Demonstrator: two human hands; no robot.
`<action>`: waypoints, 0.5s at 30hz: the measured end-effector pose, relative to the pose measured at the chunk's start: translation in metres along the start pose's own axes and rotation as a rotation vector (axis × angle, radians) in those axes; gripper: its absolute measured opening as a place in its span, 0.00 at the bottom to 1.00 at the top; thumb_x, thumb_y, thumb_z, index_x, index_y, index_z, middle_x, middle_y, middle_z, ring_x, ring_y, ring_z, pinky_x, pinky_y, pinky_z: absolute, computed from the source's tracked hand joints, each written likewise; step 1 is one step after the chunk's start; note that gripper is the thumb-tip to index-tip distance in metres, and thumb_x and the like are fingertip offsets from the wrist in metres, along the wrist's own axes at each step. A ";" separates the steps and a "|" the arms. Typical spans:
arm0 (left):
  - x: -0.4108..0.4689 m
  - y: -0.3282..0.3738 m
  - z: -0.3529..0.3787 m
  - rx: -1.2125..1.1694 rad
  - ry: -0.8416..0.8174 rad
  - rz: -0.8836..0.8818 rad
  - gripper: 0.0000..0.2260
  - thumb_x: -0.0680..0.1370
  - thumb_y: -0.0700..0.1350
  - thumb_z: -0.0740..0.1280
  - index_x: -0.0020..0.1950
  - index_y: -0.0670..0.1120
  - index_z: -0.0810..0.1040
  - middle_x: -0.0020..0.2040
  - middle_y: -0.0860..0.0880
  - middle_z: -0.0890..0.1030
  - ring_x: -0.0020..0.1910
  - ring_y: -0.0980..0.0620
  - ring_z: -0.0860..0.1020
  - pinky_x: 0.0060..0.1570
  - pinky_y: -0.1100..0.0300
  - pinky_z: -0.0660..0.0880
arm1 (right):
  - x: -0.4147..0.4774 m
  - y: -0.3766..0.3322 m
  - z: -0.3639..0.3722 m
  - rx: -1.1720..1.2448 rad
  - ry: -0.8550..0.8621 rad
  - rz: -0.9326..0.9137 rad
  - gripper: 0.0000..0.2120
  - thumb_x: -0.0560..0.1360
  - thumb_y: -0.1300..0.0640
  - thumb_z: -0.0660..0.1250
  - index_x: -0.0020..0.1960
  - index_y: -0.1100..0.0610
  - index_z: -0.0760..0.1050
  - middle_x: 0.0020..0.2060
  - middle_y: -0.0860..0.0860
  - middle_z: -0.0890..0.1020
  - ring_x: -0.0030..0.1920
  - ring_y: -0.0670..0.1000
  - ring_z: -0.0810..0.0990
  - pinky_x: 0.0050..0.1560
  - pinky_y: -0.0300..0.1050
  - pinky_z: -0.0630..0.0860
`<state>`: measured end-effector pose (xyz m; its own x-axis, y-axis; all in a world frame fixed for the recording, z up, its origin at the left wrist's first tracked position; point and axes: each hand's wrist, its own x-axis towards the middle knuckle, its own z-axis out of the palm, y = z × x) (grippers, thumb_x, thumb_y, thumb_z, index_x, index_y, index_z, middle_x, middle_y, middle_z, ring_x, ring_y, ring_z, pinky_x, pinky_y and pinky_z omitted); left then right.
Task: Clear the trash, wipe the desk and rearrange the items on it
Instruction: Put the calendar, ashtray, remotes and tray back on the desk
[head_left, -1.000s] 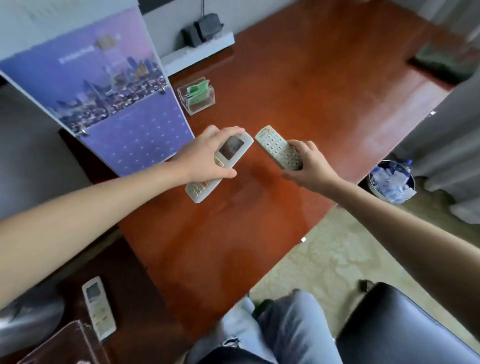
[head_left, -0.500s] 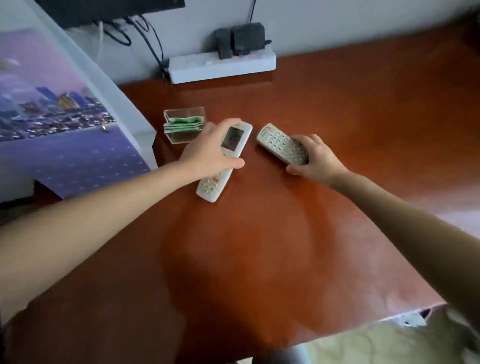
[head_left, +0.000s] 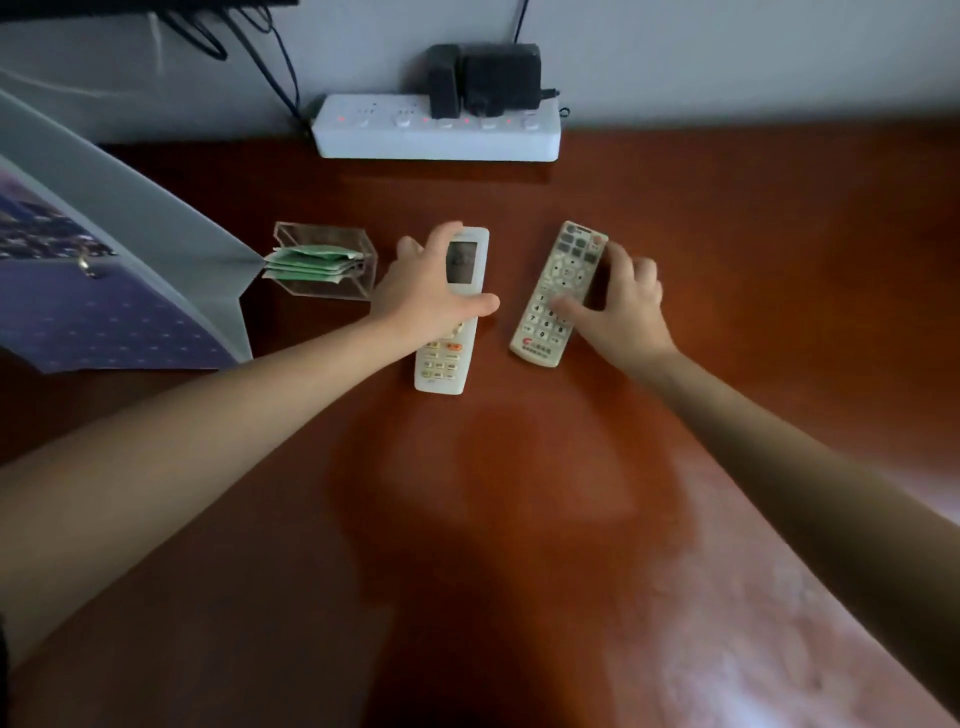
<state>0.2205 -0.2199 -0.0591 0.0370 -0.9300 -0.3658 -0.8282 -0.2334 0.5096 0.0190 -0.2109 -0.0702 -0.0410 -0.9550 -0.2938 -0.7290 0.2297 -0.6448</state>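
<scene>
Left hand (head_left: 426, 299) fingers wrapped round white plastic remote with a small screen (head_left: 448, 366), right hand (head_left: 626, 306) fingers pinching grey many-buttoned remote (head_left: 567, 260), both side by side on red-brown wooden worktop (head_left: 519, 519).

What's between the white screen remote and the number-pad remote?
Head view: only bare desk lies between the white screen remote and the number-pad remote. The left hand has its thumb tip poking slightly into that gap.

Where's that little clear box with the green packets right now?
In the head view, the clear box sits on the desk left of centre, between the calendar and the left hand.
</scene>
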 end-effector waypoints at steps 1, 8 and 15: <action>0.001 0.001 0.000 0.004 0.002 -0.019 0.39 0.67 0.60 0.71 0.73 0.56 0.57 0.63 0.46 0.65 0.56 0.45 0.74 0.53 0.54 0.70 | 0.000 -0.004 0.005 0.027 -0.018 -0.019 0.39 0.71 0.48 0.69 0.74 0.56 0.53 0.64 0.54 0.63 0.66 0.54 0.63 0.65 0.49 0.67; -0.002 -0.001 0.000 -0.059 -0.033 -0.059 0.43 0.69 0.54 0.73 0.76 0.49 0.51 0.66 0.45 0.62 0.62 0.48 0.71 0.52 0.63 0.64 | 0.001 -0.029 0.020 0.054 -0.167 -0.116 0.27 0.76 0.54 0.64 0.72 0.56 0.60 0.60 0.52 0.66 0.54 0.46 0.71 0.51 0.34 0.69; 0.004 0.005 -0.003 -0.092 -0.005 -0.050 0.42 0.70 0.53 0.72 0.76 0.47 0.51 0.64 0.45 0.63 0.57 0.52 0.70 0.50 0.66 0.62 | -0.006 -0.033 0.021 0.103 -0.147 -0.094 0.23 0.76 0.55 0.64 0.69 0.55 0.64 0.56 0.50 0.66 0.50 0.46 0.72 0.51 0.36 0.72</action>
<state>0.2177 -0.2259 -0.0560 0.0740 -0.9153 -0.3958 -0.7707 -0.3044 0.5598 0.0575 -0.2087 -0.0626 0.1295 -0.9370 -0.3244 -0.6510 0.1664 -0.7406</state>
